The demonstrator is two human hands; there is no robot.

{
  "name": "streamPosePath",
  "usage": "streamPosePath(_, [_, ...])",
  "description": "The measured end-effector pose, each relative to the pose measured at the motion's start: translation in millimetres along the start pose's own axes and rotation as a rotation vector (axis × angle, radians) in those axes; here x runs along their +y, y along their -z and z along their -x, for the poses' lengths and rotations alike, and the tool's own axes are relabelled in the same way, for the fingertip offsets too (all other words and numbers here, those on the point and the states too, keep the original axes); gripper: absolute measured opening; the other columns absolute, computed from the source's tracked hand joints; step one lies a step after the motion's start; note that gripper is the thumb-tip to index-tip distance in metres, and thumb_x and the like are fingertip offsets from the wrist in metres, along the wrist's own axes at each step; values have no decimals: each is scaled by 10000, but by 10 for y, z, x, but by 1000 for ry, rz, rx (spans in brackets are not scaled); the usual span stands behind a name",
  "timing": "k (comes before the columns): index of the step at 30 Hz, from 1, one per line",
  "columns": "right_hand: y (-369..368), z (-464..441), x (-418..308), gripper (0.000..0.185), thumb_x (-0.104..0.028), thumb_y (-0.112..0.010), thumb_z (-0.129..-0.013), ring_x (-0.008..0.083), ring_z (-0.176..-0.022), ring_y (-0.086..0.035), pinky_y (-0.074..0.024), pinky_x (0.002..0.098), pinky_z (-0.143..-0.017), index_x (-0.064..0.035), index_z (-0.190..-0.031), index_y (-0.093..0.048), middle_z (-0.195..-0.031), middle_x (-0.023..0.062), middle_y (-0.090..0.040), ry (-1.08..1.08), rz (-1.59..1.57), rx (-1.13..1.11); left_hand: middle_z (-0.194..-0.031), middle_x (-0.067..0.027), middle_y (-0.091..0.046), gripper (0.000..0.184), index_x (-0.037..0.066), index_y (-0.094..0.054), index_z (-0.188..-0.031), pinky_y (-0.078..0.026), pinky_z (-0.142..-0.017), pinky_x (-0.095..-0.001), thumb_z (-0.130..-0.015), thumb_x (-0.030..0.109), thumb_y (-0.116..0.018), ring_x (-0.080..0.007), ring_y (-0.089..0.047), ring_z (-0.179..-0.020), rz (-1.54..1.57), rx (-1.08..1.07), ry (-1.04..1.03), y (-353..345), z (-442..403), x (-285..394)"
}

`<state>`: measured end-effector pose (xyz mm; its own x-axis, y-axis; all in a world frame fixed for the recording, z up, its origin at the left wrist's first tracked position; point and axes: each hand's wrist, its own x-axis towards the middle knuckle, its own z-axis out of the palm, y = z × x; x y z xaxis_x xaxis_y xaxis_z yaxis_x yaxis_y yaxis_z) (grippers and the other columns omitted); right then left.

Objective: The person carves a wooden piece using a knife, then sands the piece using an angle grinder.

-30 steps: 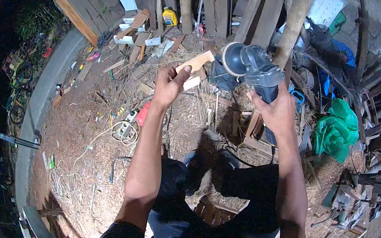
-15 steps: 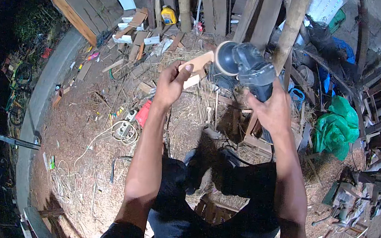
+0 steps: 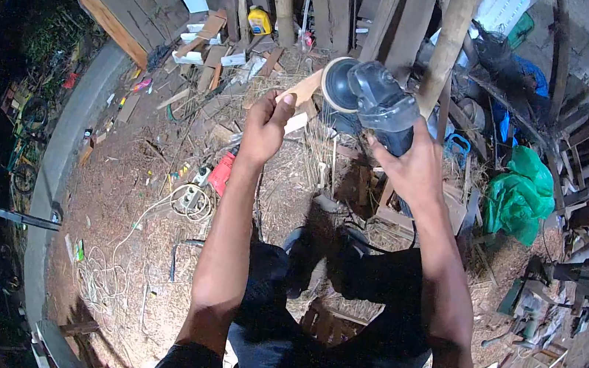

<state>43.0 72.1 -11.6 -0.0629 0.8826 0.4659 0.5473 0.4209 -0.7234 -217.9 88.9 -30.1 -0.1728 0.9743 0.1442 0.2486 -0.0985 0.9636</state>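
Held out in front of me, a small pale piece of wood (image 3: pixel 302 92) is pinched between the thumb and fingers of my left hand (image 3: pixel 266 127). My right hand (image 3: pixel 415 169) wraps round the dark body of an angle grinder (image 3: pixel 385 105). A round sanding disc (image 3: pixel 340 84) with a black backing is fitted on its head. The disc's left edge meets or overlaps the far end of the wood; whether they actually touch I cannot tell. The wood's far tip is partly hidden by the disc.
Wood scraps and shavings litter the ground. A power strip (image 3: pixel 193 199) and coiled cable (image 3: pixel 102 285) lie to the left, near a red object (image 3: pixel 221 173). A green plastic bag (image 3: pixel 522 197) sits at the right. Planks (image 3: pixel 330 10) and a pole (image 3: pixel 450 41) lean at the back.
The grinder has shifted slightly left, and its disc has turned to show more of its back. The wood in my left hand is tilted a little more upright.
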Motion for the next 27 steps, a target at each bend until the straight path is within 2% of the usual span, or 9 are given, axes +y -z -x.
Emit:
streamPosePath(5, [-28, -3, -9, 521, -197, -787, -720, 438, -896, -659, -537, 469, -763, 44, -1112, -542, -952, 279, -660, 18, 19, -31, -811, -28, -597, 348, -38, -603, -1007, -415, -668, -267, -999, 301, -527, -92, -503, -745, 27, 16, 22, -22, 41, 74])
streamPosePath(8, [-37, 26, -14, 525, -202, -788, -720, 428, -883, -665, -537, 469, -748, 40, -1117, -543, -934, 274, -664, 7, 58, -69, -837, -46, -619, 360, -43, -592, -1025, -431, -694, -282, -998, 311, -529, -111, -530, -769, -79, -6, 13, 13, -10, -23])
streamPosePath(11, [-24, -8, -29, 526, -218, -789, -725, 409, -866, -675, -538, 459, -743, 43, -1112, -548, -903, 269, -668, 11, 12, -27, -791, -30, -599, 349, -26, -598, -1018, -415, -647, -270, -995, 316, -532, -97, -508, -721, -15, 17, 5, 8, 3, -50])
streamPosePath(14, [73, -38, -98, 519, -226, -791, -729, 398, -843, -683, -540, 446, -736, 43, -1106, -555, -872, 257, -677, -166, 119, -32, -749, -8, -569, 333, -9, -604, -996, -381, -591, -254, -995, 317, -532, -78, -470, -667, 46, 37, 71, 92, -3, -44])
streamPosePath(18, [61, -35, -61, 501, -226, -792, -730, 396, -832, -689, -545, 432, -737, 44, -1085, -564, -872, 246, -688, -29, 21, 29, -729, 10, -543, 329, 2, -605, -977, -351, -557, -248, -997, 322, -529, -65, -436, -636, 78, 14, 75, 132, -40, -87])
streamPosePath(21, [86, -13, -168, 505, -225, -789, -732, 388, -856, -689, -545, 437, -745, 46, -1090, -558, -901, 255, -684, -123, 117, -57, -723, 21, -528, 324, 13, -593, -977, -334, -539, -241, -992, 332, -539, -58, -421, -619, 116, 3, 41, 76, -62, -118])
streamPosePath(23, [36, -12, -130, 511, -224, -789, -731, 395, -861, -684, -542, 448, -746, 45, -1095, -552, -916, 260, -680, -91, 77, -54, -715, 44, -501, 314, 37, -572, -980, -293, -492, -220, -981, 350, -559, -35, -387, -580, 106, 0, 12, 64, -70, -128])
streamPosePath(27, [-4, -17, -133, 524, -232, -790, -729, 413, -859, -676, -536, 466, -747, 50, -1093, -542, -921, 270, -671, -8, -4, -65, -767, -14, -580, 357, -25, -602, -939, -398, -636, -272, -999, 318, -525, -92, -471, -697, -93, 14, -48, 16, 11, -3])
